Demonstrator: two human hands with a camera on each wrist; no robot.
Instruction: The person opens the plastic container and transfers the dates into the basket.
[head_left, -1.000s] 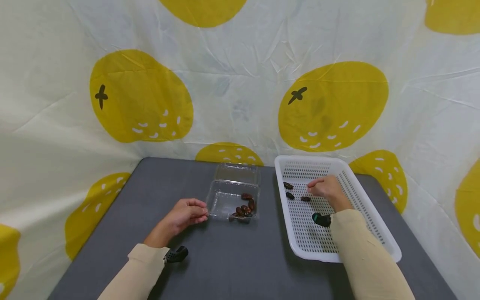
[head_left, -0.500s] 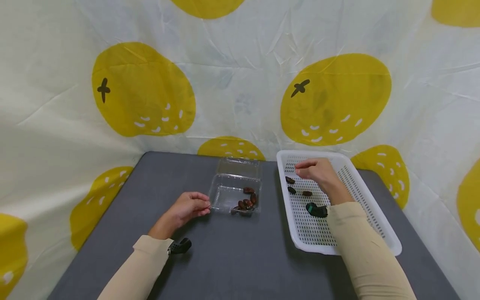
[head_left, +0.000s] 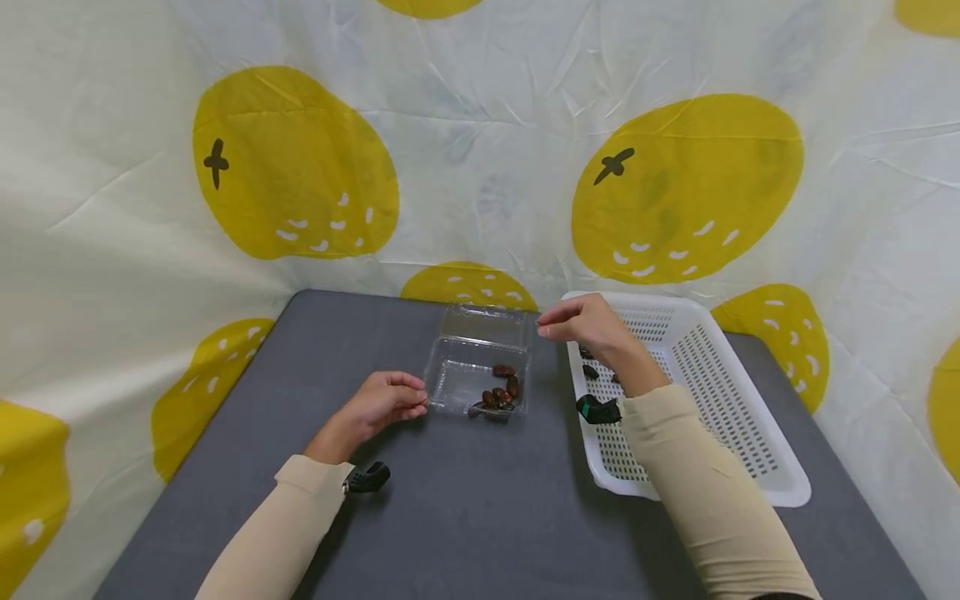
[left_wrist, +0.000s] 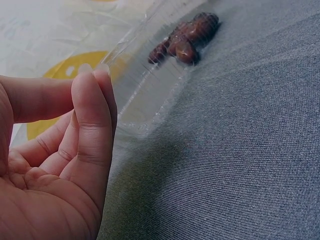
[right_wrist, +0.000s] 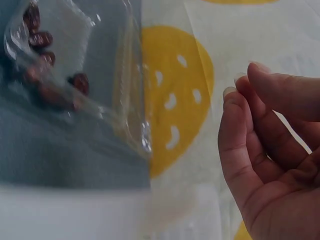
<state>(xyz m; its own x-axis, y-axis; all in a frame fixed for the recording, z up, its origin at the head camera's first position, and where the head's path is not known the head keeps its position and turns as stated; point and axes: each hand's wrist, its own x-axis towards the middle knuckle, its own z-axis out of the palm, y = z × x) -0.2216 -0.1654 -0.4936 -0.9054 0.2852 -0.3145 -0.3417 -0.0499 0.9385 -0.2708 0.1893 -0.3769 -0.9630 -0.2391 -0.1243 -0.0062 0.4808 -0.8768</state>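
Observation:
A clear plastic clamshell container [head_left: 457,379] lies with its lid [head_left: 486,327] folded back. Several glossy brown dates [head_left: 504,371] are gathered at its right side. My left hand [head_left: 382,404] pinches the container's left front corner between thumb and fingertips. Over the gap between the container and a white perforated basket [head_left: 772,450] is my right hand [head_left: 592,329]. Its fingers are bent loosely with the tips close to the thumb; the right wrist view shows nothing between them. In the basket, a few dates [head_left: 591,372] lie near the left wall, partly hidden by the right hand and wrist.
The dark grey table [head_left: 465,517] bears both containers. Behind it hangs a pale sheet [head_left: 480,192] printed with large yellow fruit. Each wrist carries a black camera [head_left: 367,477]. The basket's raised rim stands right of the container.
My right hand has moved left out of the basket, to beside the container's lid. My left hand has stayed at the container's corner. The head view has tilted down slightly.

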